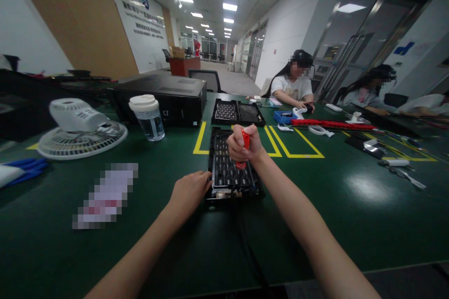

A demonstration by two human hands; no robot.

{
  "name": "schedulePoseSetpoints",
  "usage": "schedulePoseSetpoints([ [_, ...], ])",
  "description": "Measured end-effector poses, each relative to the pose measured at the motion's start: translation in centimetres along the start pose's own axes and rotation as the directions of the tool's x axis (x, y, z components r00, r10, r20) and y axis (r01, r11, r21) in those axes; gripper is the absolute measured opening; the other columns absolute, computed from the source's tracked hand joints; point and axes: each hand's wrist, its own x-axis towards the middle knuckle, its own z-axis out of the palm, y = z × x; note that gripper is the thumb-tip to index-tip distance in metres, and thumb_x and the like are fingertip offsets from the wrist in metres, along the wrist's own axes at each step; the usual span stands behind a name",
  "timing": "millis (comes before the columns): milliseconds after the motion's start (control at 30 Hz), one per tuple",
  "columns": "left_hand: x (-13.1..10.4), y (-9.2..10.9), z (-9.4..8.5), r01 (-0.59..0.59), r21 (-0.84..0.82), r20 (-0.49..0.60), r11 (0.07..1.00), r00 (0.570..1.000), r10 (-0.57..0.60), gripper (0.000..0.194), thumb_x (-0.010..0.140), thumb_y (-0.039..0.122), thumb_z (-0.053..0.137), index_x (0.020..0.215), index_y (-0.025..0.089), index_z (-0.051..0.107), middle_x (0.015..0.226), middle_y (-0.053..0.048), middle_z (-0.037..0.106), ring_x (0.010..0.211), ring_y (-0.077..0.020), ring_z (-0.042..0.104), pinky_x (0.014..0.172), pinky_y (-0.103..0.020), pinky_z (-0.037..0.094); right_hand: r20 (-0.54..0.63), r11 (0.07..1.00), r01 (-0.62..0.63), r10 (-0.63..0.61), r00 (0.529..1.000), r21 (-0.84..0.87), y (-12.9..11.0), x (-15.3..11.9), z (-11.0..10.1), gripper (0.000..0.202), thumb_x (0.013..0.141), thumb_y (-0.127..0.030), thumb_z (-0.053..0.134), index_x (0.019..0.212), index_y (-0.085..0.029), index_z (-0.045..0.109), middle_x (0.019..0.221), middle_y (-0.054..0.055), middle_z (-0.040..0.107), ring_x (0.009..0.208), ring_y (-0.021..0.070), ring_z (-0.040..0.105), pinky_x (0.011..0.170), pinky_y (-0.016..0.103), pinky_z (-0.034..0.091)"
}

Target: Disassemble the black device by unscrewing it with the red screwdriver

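A black rectangular device lies on the green table in front of me, its face covered by rows of rounded cells. A dark cable runs from its near end towards me. My left hand is at the device's left edge, near the close corner, with bent fingers gripping the side. Above the device's upper right part, my right hand is closed in a fist round an upright red-handled tool. Its working end is hidden, so I cannot tell whether it touches the device.
Behind lies a similar opened black device. To the left are a white fan, a lidded cup and a large black box. A blue tray and a red strip lie right. Other people sit beyond.
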Motion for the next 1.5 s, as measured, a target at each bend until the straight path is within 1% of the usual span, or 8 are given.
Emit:
schedulePoseSetpoints([
  [100, 0.0, 0.0, 0.0, 0.003, -0.002, 0.007, 1.000, 1.000, -0.003, 0.026, 0.087, 0.034, 0.038, 0.106, 0.025, 0.055, 0.091, -0.003, 0.062, 0.078, -0.0160, 0.060, 0.063, -0.024, 0.041, -0.023, 1.000, 0.019, -0.018, 1.000, 0.015, 0.4, -0.1, 0.3, 0.027, 0.075, -0.039, 0.043, 0.058, -0.018, 0.039, 0.042, -0.006, 0.045, 0.024, 0.0054, 0.032, 0.024, 0.015, 0.029],
  [300, 0.0, 0.1, -0.1, -0.001, 0.004, 0.008, 1.000, 1.000, 0.001, 0.027, 0.087, 0.035, 0.038, 0.106, 0.025, 0.055, 0.090, -0.003, 0.062, 0.077, -0.0166, 0.060, 0.063, -0.025, 0.042, -0.093, 0.996, 0.057, -0.063, 0.994, -0.062, 0.8, -0.4, 1.1, 0.025, 0.077, -0.038, 0.042, 0.061, -0.018, 0.042, 0.044, -0.006, 0.045, 0.024, 0.0049, 0.031, 0.025, 0.015, 0.028],
  [533, 0.0, 0.0, 0.2, -0.009, 0.010, -0.006, 1.000, 1.000, 0.009, 0.027, 0.087, 0.035, 0.037, 0.105, 0.027, 0.056, 0.090, -0.003, 0.063, 0.076, -0.0171, 0.060, 0.061, -0.025, 0.042, -0.181, 0.985, 0.114, -0.137, 0.974, -0.129, 0.3, -1.1, 1.2, 0.025, 0.079, -0.039, 0.040, 0.064, -0.019, 0.043, 0.045, -0.007, 0.045, 0.025, 0.0046, 0.029, 0.026, 0.015, 0.028],
  [767, 0.1, 0.1, 0.1, -0.008, 0.029, -0.011, 1.000, 1.000, 0.008, 0.027, 0.087, 0.035, 0.037, 0.104, 0.026, 0.056, 0.091, -0.003, 0.063, 0.075, -0.0173, 0.061, 0.057, -0.024, 0.041, -0.269, 0.970, 0.126, -0.181, 0.946, -0.210, 0.1, -1.5, 1.4, 0.025, 0.080, -0.039, 0.040, 0.067, -0.019, 0.045, 0.047, -0.007, 0.045, 0.028, 0.0048, 0.032, 0.027, 0.015, 0.030],
  [900, 0.0, 0.2, -0.1, 0.002, 0.025, 0.007, 1.000, 1.000, -0.002, 0.027, 0.087, 0.035, 0.037, 0.106, 0.026, 0.055, 0.092, -0.003, 0.062, 0.077, -0.0169, 0.060, 0.059, -0.024, 0.042, -0.311, 0.962, 0.110, -0.188, 0.932, -0.251, 0.2, -1.4, 1.9, 0.024, 0.080, -0.039, 0.041, 0.068, -0.019, 0.045, 0.047, -0.007, 0.046, 0.028, 0.0049, 0.032, 0.027, 0.015, 0.030],
  [1200, -0.1, 0.4, -0.5, 0.020, 0.019, 0.035, 1.000, 0.999, -0.021, 0.028, 0.088, 0.035, 0.037, 0.107, 0.026, 0.055, 0.094, -0.004, 0.062, 0.080, -0.0175, 0.061, 0.063, -0.025, 0.043, -0.446, 0.941, 0.055, -0.209, 0.870, -0.333, 0.2, -1.6, 2.6, 0.027, 0.079, -0.043, 0.041, 0.067, -0.020, 0.042, 0.046, -0.008, 0.044, 0.027, 0.0047, 0.032, 0.028, 0.016, 0.029],
  [1400, 0.0, 0.4, -0.4, 0.019, 0.024, 0.038, 1.000, 0.999, -0.020, 0.029, 0.087, 0.035, 0.037, 0.108, 0.026, 0.055, 0.095, -0.004, 0.063, 0.081, -0.0176, 0.061, 0.064, -0.025, 0.044, -0.451, 0.938, 0.112, -0.259, 0.854, -0.327, 0.1, -1.8, 2.7, 0.022, 0.080, -0.039, 0.040, 0.069, -0.020, 0.041, 0.047, -0.008, 0.045, 0.028, 0.0048, 0.031, 0.028, 0.016, 0.029],
  [1500, 0.0, 0.3, -0.2, 0.006, 0.027, 0.024, 1.000, 1.000, -0.007, 0.030, 0.087, 0.035, 0.036, 0.108, 0.026, 0.055, 0.094, -0.004, 0.063, 0.080, -0.0178, 0.061, 0.063, -0.025, 0.044, -0.481, 0.937, 0.115, -0.272, 0.834, -0.330, 0.1, -2.0, 2.6, 0.021, 0.081, -0.037, 0.039, 0.069, -0.020, 0.041, 0.048, -0.008, 0.045, 0.028, 0.0048, 0.033, 0.029, 0.016, 0.029],
])
